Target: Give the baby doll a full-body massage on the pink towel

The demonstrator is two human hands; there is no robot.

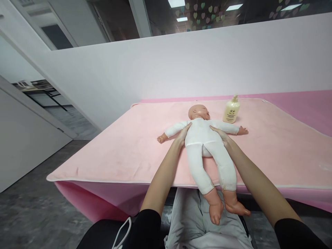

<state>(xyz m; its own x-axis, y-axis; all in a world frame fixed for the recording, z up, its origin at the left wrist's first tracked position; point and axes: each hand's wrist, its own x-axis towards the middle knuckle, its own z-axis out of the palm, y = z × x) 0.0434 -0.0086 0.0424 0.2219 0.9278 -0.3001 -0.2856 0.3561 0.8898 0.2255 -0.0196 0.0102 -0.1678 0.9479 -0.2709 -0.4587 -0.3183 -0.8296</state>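
Note:
A baby doll (199, 133) with a white cloth body and bare plastic head, hands and feet lies on the pink cover. Its head is turned toward the right, its arms are spread out, and its feet hang past the table's near edge. My left hand (184, 133) grips the left side of the doll's trunk, with the fingers partly hidden against it. On the other side, my right hand (221, 134) holds the trunk, its thumb lying on the white cloth.
A pale yellow pump bottle (231, 111) stands beyond the doll's right-hand arm. The light pink cover (124, 145) lies over a darker pink cloth (306, 107) on the table. A white wall (181, 65) rises behind. My legs (189, 221) are under the near edge.

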